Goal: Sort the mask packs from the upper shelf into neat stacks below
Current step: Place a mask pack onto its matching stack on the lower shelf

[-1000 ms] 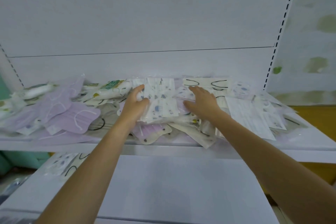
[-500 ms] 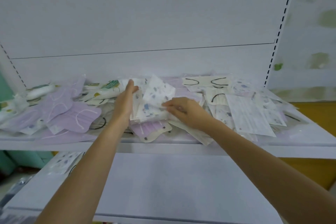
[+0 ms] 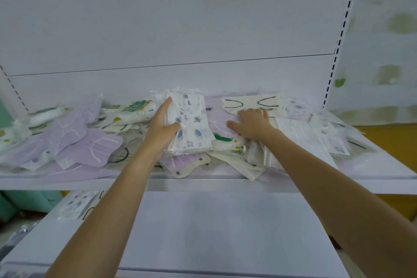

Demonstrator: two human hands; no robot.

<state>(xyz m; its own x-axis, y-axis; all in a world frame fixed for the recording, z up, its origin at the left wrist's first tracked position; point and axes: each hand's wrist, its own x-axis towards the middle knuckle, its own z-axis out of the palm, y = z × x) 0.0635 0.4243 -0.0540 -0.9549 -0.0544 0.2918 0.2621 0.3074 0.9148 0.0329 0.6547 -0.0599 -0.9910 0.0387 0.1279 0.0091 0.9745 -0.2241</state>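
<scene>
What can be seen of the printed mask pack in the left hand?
The printed mask pack is white with small blue and green figures, sealed in clear, shiny plastic. It looks like several thin packs held together. It stands tilted up over the loose packs on the upper shelf, its lower edge close to them. The left hand grips its left side, thumb pressed on the front.

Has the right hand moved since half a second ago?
Yes. The right hand went right, off the patterned stack that the left hand grips, to just below the cream black-looped pack.
</scene>
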